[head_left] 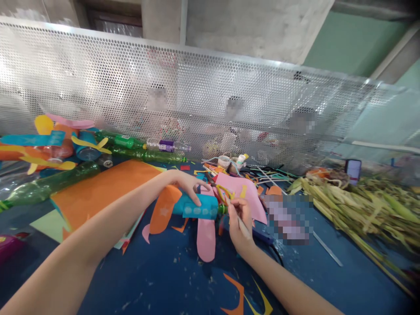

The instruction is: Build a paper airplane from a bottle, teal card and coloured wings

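A bottle wrapped in blue paper [208, 207] lies on its side at the centre, its green neck to the right. Pink paper wings [206, 240] and an orange tail piece with a star [163, 211] are attached to it. From above, my left hand [183, 181] holds the wrapped body, fingers spread over it. Close to the neck, my right hand [242, 223] is closed on a thin, pale pen-like stick [243, 227], its tip pointing up at the bottle's front. Yellow paper strips [225, 192] are beside that tip.
Orange sheets [108, 192] and green bottles [55, 181] lie left, near finished paper planes [55, 142]. A pink sheet [246, 194] and small cups [224, 162] stand behind. Dry husks [354, 210] and a phone [353, 170] are right. Paper scraps [236, 293] lie in front on the blue table [157, 280].
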Action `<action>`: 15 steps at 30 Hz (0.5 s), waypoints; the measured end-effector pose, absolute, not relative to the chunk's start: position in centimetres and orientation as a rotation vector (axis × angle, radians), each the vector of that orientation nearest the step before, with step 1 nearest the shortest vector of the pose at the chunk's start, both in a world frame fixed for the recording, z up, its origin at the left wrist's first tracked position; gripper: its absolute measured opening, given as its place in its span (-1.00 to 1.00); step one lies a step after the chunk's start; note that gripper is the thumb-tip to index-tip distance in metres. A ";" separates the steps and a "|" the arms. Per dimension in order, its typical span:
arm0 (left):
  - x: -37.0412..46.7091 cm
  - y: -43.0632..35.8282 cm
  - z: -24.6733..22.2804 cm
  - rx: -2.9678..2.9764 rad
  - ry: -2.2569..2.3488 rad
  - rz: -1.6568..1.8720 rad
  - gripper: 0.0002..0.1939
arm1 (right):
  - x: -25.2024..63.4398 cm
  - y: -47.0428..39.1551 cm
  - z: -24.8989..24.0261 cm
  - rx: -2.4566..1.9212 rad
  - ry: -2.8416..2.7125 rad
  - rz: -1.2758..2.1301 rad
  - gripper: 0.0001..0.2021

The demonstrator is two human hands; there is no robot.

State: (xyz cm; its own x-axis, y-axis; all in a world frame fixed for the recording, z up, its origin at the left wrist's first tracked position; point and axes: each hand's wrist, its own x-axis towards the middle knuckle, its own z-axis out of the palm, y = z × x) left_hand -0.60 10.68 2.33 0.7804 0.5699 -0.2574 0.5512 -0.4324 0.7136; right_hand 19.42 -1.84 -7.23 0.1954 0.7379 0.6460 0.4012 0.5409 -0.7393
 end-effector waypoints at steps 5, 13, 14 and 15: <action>-3.4 10.8 2.7 1.945 0.889 0.347 -0.06 | 19.4 -2.0 -7.1 -1.067 -1.433 0.322 -0.91; -5.9 10.3 3.1 1.756 0.908 0.678 0.06 | 19.4 -1.8 -7.1 -1.050 -1.456 0.292 -0.90; -5.9 10.2 3.0 1.720 0.922 0.707 0.05 | 19.4 -1.7 -7.1 -1.047 -1.453 0.294 -0.89; -5.9 10.2 2.8 1.687 0.929 0.729 0.05 | 19.4 -1.7 -7.1 -1.047 -1.449 0.296 -0.88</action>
State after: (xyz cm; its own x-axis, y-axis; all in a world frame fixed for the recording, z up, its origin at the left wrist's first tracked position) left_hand -5.91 10.20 2.80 0.5168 0.8557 0.0272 0.2307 -0.1697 0.9581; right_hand 19.39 -1.73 -7.11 0.1750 0.7312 0.6593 0.4139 0.5530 -0.7231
